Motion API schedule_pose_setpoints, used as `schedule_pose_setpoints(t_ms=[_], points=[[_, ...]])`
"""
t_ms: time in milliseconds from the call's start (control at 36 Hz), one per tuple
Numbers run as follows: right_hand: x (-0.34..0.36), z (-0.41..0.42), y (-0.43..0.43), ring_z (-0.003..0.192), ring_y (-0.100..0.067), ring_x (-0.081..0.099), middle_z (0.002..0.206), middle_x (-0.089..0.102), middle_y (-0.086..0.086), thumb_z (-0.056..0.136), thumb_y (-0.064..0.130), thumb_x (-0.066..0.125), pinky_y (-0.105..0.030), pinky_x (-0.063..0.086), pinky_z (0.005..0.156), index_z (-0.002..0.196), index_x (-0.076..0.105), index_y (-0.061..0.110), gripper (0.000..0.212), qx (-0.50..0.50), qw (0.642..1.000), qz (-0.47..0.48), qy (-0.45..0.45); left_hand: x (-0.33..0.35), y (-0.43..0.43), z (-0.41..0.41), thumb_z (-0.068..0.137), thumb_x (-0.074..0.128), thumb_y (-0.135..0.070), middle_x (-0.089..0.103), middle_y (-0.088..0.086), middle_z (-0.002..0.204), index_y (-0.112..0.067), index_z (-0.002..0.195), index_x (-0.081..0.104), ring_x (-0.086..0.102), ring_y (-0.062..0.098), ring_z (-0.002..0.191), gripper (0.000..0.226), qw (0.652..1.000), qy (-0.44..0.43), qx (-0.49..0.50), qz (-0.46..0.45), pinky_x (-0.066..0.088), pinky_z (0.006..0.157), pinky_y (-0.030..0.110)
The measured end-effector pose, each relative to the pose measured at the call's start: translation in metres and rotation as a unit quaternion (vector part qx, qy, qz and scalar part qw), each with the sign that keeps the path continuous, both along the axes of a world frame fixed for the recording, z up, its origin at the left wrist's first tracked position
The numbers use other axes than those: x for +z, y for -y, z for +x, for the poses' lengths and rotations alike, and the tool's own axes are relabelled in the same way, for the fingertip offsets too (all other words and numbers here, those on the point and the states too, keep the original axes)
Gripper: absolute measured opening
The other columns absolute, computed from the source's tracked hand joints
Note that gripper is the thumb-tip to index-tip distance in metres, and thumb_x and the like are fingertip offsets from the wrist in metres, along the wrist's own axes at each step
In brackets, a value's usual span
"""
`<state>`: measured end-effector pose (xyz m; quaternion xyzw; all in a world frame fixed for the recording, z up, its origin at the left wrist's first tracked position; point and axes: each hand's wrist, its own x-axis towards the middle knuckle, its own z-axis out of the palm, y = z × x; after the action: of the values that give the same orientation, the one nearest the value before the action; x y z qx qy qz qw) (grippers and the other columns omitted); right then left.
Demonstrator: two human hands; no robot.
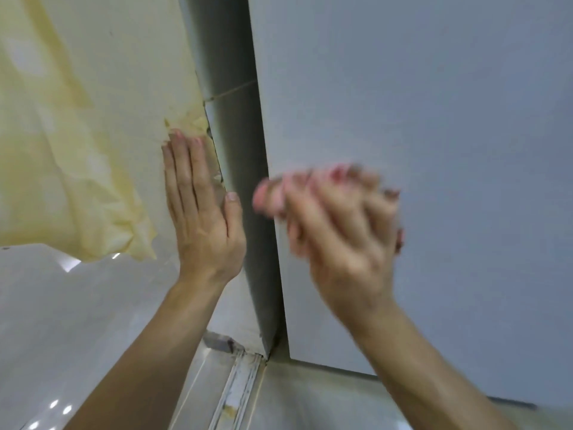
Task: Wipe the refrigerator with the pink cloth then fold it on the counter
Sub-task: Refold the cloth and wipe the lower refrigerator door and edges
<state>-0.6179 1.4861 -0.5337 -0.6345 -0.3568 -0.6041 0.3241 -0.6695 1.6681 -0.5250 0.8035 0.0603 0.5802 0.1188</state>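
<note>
Here, the left hand lies flat on the wall; right hand too blurred to tell.

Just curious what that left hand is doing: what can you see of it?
The left hand is bare and lies flat, palm against the cream wall, fingers straight, together, pointing up, thumb spread toward the dark gap beside the grey refrigerator. Its fingertips touch the torn edge of a yellowish film on the wall. It holds nothing.

A yellowish plastic sheet hangs crumpled on the cream wall, left of the left fingers. Below them lie glossy floor tiles and a metal track.
</note>
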Motion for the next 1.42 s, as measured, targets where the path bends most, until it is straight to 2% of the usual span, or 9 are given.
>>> schedule_pose_setpoints(t_ms=[222, 333, 444, 556, 694, 833, 1083, 1278, 1417], points=[[-0.077, -0.009, 0.024, 0.101, -0.025, 0.066, 0.125, 0.074, -0.004, 0.104, 0.011, 0.066, -0.036, 0.052, 0.089, 0.119, 0.08, 0.016, 0.021, 0.048, 0.982, -0.177, -0.044, 0.0, -0.001, -0.004, 0.099, 0.046, -0.001, 0.012, 0.031, 0.17, 0.01, 0.161, 0.02, 0.009, 0.046, 0.16, 0.068, 1.0, -0.007, -0.002, 0.007, 0.009, 0.132, 0.056], [-0.01, -0.005, 0.018, 0.095, -0.033, 0.07, 0.114, 0.073, -0.014, 0.094, 0.001, 0.075, -0.04, 0.056, 0.089, 0.119, 0.079, 0.012, 0.028, 0.069, 0.993, -0.085, -0.046, 0.001, 0.001, -0.004, 0.098, 0.046, -0.001, 0.01, 0.028, 0.171, 0.01, 0.161, 0.019, 0.007, 0.044, 0.161, 0.07, 1.0, -0.008, -0.002, -0.002, 0.004, 0.133, 0.049], [0.068, 0.006, 0.011, 0.102, 0.007, 0.062, 0.105, 0.064, 0.017, 0.094, 0.001, 0.071, -0.012, 0.049, 0.087, 0.109, 0.074, 0.023, 0.026, 0.146, 0.988, -0.007, -0.05, 0.001, 0.003, -0.004, 0.096, 0.044, 0.001, 0.011, 0.027, 0.171, 0.01, 0.161, 0.02, 0.007, 0.044, 0.161, 0.07, 1.0, -0.006, 0.002, 0.0, 0.007, 0.133, 0.051], [0.087, -0.002, -0.013, 0.1, -0.031, 0.06, 0.112, 0.07, -0.013, 0.1, 0.009, 0.072, -0.028, 0.048, 0.093, 0.12, 0.079, 0.013, 0.021, 0.055, 0.992, 0.109, -0.031, 0.002, 0.004, -0.006, 0.096, 0.043, 0.001, 0.011, 0.02, 0.17, 0.01, 0.16, 0.022, 0.009, 0.044, 0.161, 0.068, 1.0, -0.003, -0.007, -0.001, 0.007, 0.133, 0.049], [-0.035, -0.012, 0.001, 0.106, -0.021, 0.057, 0.119, 0.067, -0.009, 0.092, 0.005, 0.077, -0.03, 0.049, 0.099, 0.112, 0.08, 0.004, 0.02, 0.06, 0.99, -0.128, -0.023, 0.005, 0.006, -0.01, 0.101, 0.041, -0.002, 0.017, 0.02, 0.172, 0.005, 0.161, 0.026, 0.013, 0.037, 0.162, 0.063, 0.999, 0.01, -0.019, -0.026, 0.012, 0.131, 0.055], [-0.138, -0.006, 0.075, 0.1, -0.02, 0.059, 0.125, 0.054, 0.0, 0.097, 0.007, 0.067, -0.034, 0.056, 0.078, 0.117, 0.074, 0.016, 0.023, 0.072, 0.949, -0.277, -0.131, 0.004, 0.024, -0.015, 0.1, 0.042, -0.003, 0.02, 0.01, 0.17, 0.003, 0.161, 0.027, 0.017, 0.033, 0.161, 0.063, 0.999, 0.013, -0.025, -0.016, 0.015, 0.128, 0.061], [-0.02, 0.014, 0.119, 0.103, -0.027, 0.061, 0.126, 0.055, -0.005, 0.098, 0.002, 0.066, -0.031, 0.052, 0.097, 0.113, 0.081, 0.015, 0.024, 0.014, 0.992, -0.1, -0.075, 0.007, 0.057, -0.008, 0.1, 0.043, -0.006, 0.023, 0.017, 0.169, 0.005, 0.159, 0.03, 0.02, 0.036, 0.16, 0.061, 0.999, 0.011, -0.047, -0.012, 0.017, 0.128, 0.059], [0.087, 0.021, 0.108, 0.103, -0.034, 0.058, 0.119, 0.059, -0.016, 0.091, 0.005, 0.065, -0.044, 0.052, 0.092, 0.13, 0.073, 0.012, 0.04, 0.018, 0.982, 0.149, -0.112, 0.008, 0.07, -0.006, 0.101, 0.042, -0.008, 0.017, 0.013, 0.17, 0.005, 0.16, 0.025, 0.019, 0.038, 0.16, 0.063, 0.998, 0.007, -0.056, 0.009, 0.018, 0.129, 0.057], [0.033, 0.016, 0.09, 0.11, -0.029, 0.053, 0.128, 0.057, -0.009, 0.099, 0.006, 0.069, -0.031, 0.044, 0.103, 0.126, 0.075, 0.01, 0.029, 0.005, 0.997, 0.005, -0.076, 0.002, 0.082, -0.004, 0.102, 0.042, -0.009, 0.011, 0.016, 0.172, 0.007, 0.161, 0.019, 0.013, 0.036, 0.162, 0.066, 0.996, -0.026, -0.083, 0.011, 0.014, 0.131, 0.052]])
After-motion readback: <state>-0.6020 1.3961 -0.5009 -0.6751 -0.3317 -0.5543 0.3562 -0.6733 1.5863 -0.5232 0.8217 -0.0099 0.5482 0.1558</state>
